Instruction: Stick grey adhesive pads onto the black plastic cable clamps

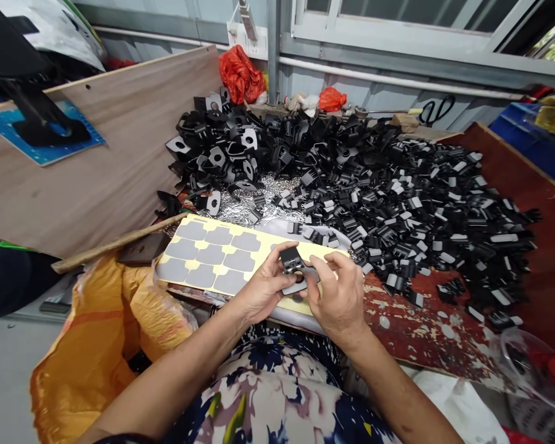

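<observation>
Between both hands, over the worktable, is a small black plastic clip (291,259) with a grey pad and a round hole. My left hand (269,279) pinches it from the left side. The fingers of my right hand (335,290) close on its right side, partly hiding the grey pad. Beneath and left of the hands lies a yellow backing sheet (259,245) with rows of grey adhesive pads (211,254). Behind it, a heap of shiny metal springs (247,206) lies among black plastic clip parts.
Large piles of black clip parts (277,145) and small black pieces (425,203) cover the table's back and right. A wooden board (134,123) walls the left side; a red-brown board (513,160) the right. An orange sack (87,345) stands front left. Scissors (437,110) lie behind.
</observation>
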A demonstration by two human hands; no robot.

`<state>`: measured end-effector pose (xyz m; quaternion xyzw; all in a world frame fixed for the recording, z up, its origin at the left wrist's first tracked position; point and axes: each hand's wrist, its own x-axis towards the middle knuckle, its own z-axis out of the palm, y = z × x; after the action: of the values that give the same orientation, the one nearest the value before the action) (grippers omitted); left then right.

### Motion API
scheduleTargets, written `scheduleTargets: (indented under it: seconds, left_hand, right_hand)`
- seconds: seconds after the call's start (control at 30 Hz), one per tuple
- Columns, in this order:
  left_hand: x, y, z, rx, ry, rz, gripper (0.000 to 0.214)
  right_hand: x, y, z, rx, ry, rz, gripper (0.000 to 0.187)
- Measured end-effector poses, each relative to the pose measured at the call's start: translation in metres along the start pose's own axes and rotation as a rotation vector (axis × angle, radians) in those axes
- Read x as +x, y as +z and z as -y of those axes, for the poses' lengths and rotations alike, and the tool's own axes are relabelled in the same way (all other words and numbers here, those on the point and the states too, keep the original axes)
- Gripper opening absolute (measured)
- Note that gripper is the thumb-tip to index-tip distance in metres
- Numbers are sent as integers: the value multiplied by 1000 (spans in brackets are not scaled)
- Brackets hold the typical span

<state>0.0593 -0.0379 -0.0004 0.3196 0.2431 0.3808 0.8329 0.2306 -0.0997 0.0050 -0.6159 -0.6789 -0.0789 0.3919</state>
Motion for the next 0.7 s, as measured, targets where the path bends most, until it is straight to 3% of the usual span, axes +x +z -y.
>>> scheduleTargets:
  seconds: [0.1,0.2,0.27,0.37,0.43,0.47,0.5,0.6,0.67,0.7]
  left_hand:
    - [-7,-1,-2,-20,-13,27,60]
    - [-21,-7,-3,-22,-73,115,61]
    - [-28,-15,-3,23,-142,157,60]
    - [-25,-27,-21,245,-315,212,53]
    - [-10,-28,-57,464,-345,217,44]
    - [-1,-26,-83,567,-287,192,41]
    - [9,-25,-111,613,-141,118,41]
    - [32,-24,-188,610,394,-127,54]
    - [36,-30,-209,613,517,-213,60]
    - [35,-35,-209,621,483,-232,59]
  right_hand:
    - [8,-8,-1,80,183,7,55]
    - [12,-9,-9,531,341,278,47]
    - [8,-5,-14,693,377,445,37]
    - [-1,5,-17,524,219,526,24]
    - [-8,15,-14,334,23,537,20]
    - [-11,21,-12,247,-67,538,22]
    - [-14,26,-11,168,-142,539,26]
    - [-23,38,-11,7,-266,559,50]
    - [-27,41,-18,-31,-282,575,55]
    - [-29,40,-22,-37,-285,577,55]
